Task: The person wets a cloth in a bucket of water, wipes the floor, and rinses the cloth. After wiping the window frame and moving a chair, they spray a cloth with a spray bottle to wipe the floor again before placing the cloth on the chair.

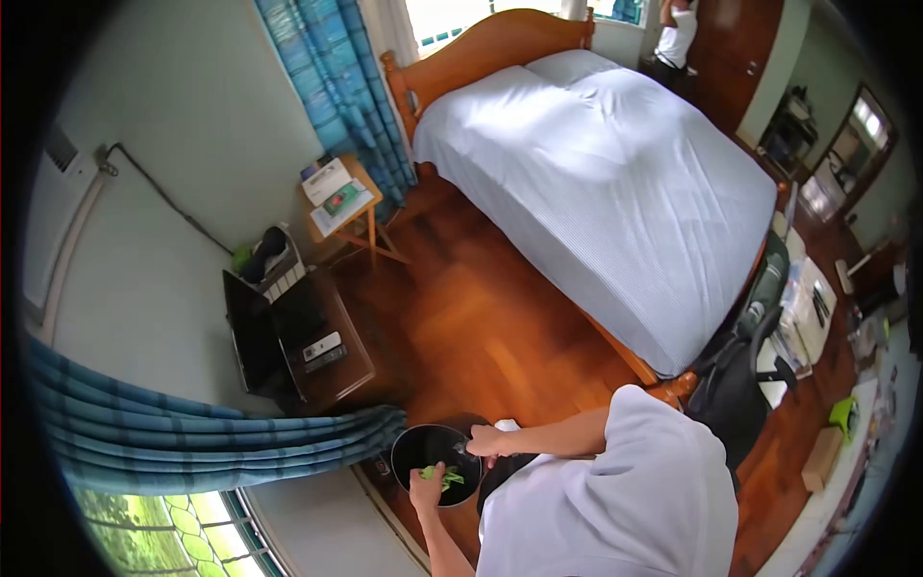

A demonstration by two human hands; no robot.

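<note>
A dark round bin [413,444] stands on the wooden floor below the end of the blue curtain. My left hand [426,489] is at its near left side, its fingers closed round a crumpled green thing [449,475] over the opening. At the bin's right rim is my right hand [488,442], fingers bent together; what they hold, if anything, is too small to tell. A small white thing [507,424] shows just behind the right wrist.
A bed [596,183] fills the upper middle. To the left are a low brown cabinet [341,361] with a television [252,332] and a small folding table [351,207]. A black chair [731,394] with bags stands right. A person [676,38] is at the back.
</note>
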